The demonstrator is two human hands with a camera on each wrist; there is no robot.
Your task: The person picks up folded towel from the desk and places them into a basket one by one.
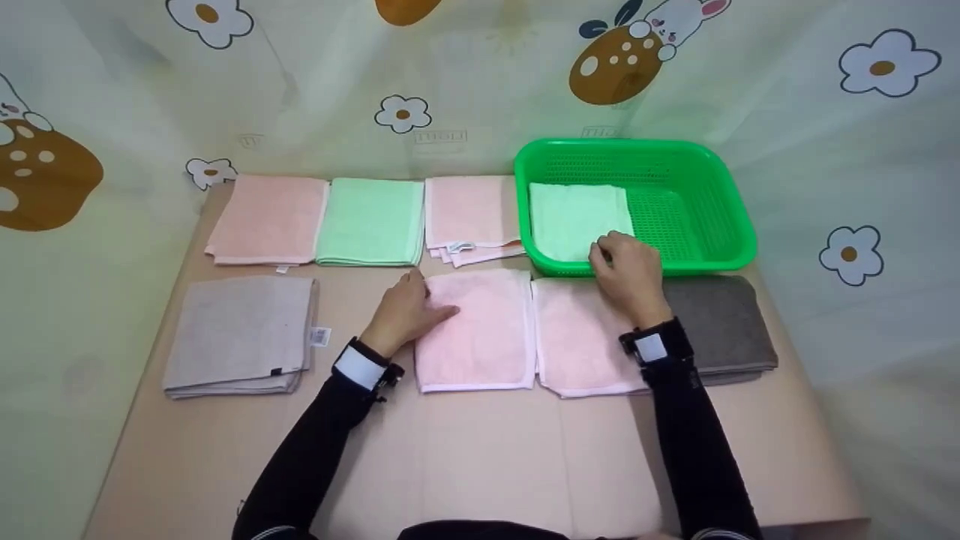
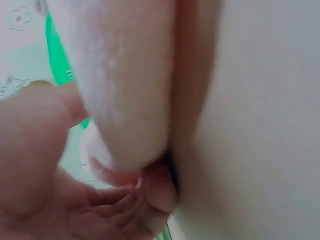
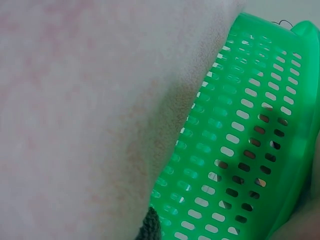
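Holding left grip (image 1: 405,311): pink towel (image 1: 480,334), thumb on top, fingers at left edge
Curled right grip (image 1: 631,277): at near rim of basket (image 1: 716,191), over mint towel (image 1: 574,217); cannot tell whether pinching
Mint towel: folded, inside basket, left part
Pink towel: folded, near row on surface (image 1: 487,465), just left of another pink towel (image 1: 581,337)
Far row, left of basket: two pink towels (image 1: 270,221), green towel (image 1: 371,221) between
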